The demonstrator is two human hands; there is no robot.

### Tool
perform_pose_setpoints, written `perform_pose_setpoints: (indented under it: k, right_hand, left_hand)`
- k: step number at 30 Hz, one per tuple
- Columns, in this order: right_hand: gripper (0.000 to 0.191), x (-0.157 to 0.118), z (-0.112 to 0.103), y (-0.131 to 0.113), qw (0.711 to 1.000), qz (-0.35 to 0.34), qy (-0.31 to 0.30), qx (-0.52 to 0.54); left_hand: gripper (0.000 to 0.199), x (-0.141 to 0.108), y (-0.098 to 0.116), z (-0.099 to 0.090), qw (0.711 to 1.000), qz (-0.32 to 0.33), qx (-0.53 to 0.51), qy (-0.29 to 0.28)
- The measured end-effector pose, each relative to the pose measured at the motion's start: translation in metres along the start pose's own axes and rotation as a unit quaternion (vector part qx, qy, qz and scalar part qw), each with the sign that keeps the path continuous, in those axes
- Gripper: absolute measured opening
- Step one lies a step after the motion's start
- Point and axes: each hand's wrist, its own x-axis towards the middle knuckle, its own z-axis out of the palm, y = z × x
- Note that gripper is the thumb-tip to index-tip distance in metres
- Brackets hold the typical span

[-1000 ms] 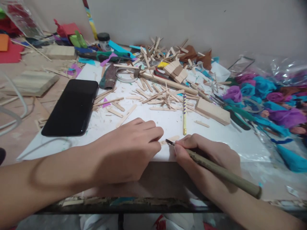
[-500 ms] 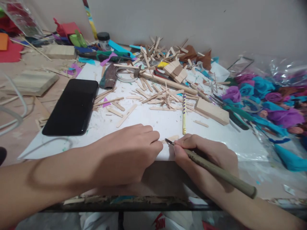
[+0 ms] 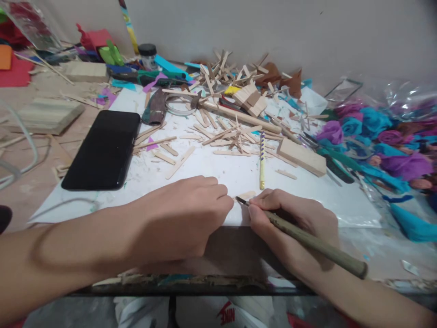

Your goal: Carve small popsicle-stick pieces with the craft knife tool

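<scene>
My right hand (image 3: 293,218) grips a carving tool (image 3: 314,242) with a thick greenish-brown handle. Its dark, thin tip points left, over a small flat wooden stick (image 3: 246,196) on the white paper (image 3: 211,171). My left hand (image 3: 194,214) is closed, its knuckles up, and rests on the paper at the stick's left end. Whatever its curled fingers hold is hidden beneath them. A narrow gap separates the two hands. Just beyond my right hand lies a yellow pencil (image 3: 262,168) with dark spots.
A black phone (image 3: 104,150) lies left of the paper. Behind are loose sticks (image 3: 235,136), a hammer (image 3: 239,117), tape roll (image 3: 180,104) and wooden block (image 3: 302,157). Colored paper flowers (image 3: 375,125) fill the right side. The table's front edge (image 3: 191,289) runs below my hands.
My left hand has shifted slightly right and covers a bit more of the stick. The tool's tip has moved a little right. The whole view has shifted slightly.
</scene>
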Motion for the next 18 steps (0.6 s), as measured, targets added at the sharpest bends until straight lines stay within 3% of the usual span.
perform_pose_setpoints:
  k: [18]
  right_hand:
    - [0.021, -0.0012, 0.003, 0.0017, 0.999, 0.036, 0.015, 0.02]
  left_hand:
    - [0.019, -0.0019, -0.0011, -0.0006, 1.0, -0.011, -0.009, -0.011]
